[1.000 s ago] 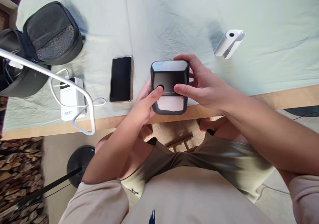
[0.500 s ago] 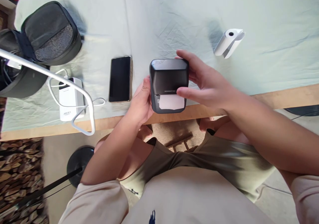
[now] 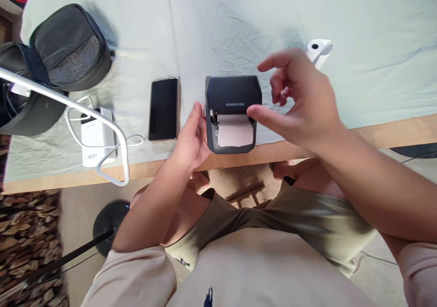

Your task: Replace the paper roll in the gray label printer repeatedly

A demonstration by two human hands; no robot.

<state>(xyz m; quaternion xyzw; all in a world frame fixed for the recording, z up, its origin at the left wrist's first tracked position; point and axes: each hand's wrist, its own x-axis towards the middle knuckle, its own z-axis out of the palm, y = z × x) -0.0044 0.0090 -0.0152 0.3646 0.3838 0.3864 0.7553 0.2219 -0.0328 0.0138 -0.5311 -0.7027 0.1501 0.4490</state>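
Observation:
A small black label printer (image 3: 233, 91) is near the table's front edge, its lid partly raised. White paper (image 3: 235, 132) lies in its front opening. My left hand (image 3: 194, 138) holds the printer's left side, thumb up along it and the other fingers partly hidden behind it. On the other side, my right hand (image 3: 303, 98) is open with thumb and forefinger spread, and nothing is in it. Its thumb tip is by the lid's right edge; whether it touches I cannot tell. Beyond that hand stands a white paper roll (image 3: 319, 52), partly covered by it.
A phone (image 3: 164, 109) lies left of the printer. Farther left are a white power bank (image 3: 97, 138) with a looped cable, an open black case (image 3: 73, 47) and a white metal arm (image 3: 68, 98) crossing above them. A pale cloth (image 3: 211, 16) covers the table.
The printer's lid has lifted, uncovering more of the paper and the inside. My right hand has come off the printer to the right and opened. My left hand stays on the printer.

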